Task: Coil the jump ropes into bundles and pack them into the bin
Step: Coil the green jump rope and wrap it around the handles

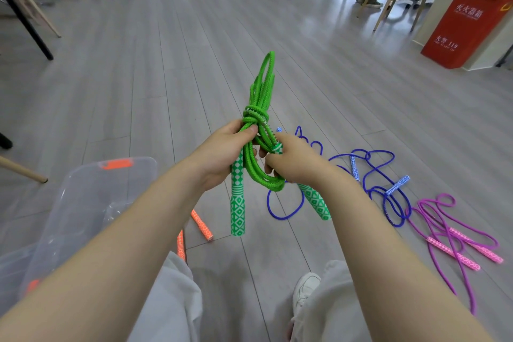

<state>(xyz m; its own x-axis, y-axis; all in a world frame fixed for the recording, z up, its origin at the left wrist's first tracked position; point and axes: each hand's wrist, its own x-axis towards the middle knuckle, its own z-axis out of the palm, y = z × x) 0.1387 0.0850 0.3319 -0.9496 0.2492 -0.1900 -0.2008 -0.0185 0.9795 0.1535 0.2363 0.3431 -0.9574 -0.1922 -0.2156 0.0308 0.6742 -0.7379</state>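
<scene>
Underfoot, the grey plank floor (194, 50) runs the length of the room, smooth with a dull sheen, chair legs standing at its far edges. At the right wall stands a red box-shaped cabinet (466, 25) with white characters on its face. Nearer, at the person's left, sits the clear plastic bin (91, 203), rounded at its corners, with an orange clip on its far rim; what lies inside I cannot make out.

On the planks to the right the blue rope (374, 172) sprawls in loose loops, its patterned handles lying apart from each other, and beyond it the pink-purple rope (455, 233) trails in long curves with two pink handles side by side. Two orange handles (201, 225) show between the bin and the person's knee.

Held up in the middle is the green rope (262, 97) — braided cord, folded into long narrow loops that stand upward, cinched by a few wraps around the bundle's waist. The left hand (222, 153) is clenched around the bundle just below the wraps, thumb pressed on the cord, with one diamond-printed green handle hanging straight down from it. The right hand (294, 164) grips the second green handle near its top — fingers curled round it, the handle slanting down to the right.
</scene>
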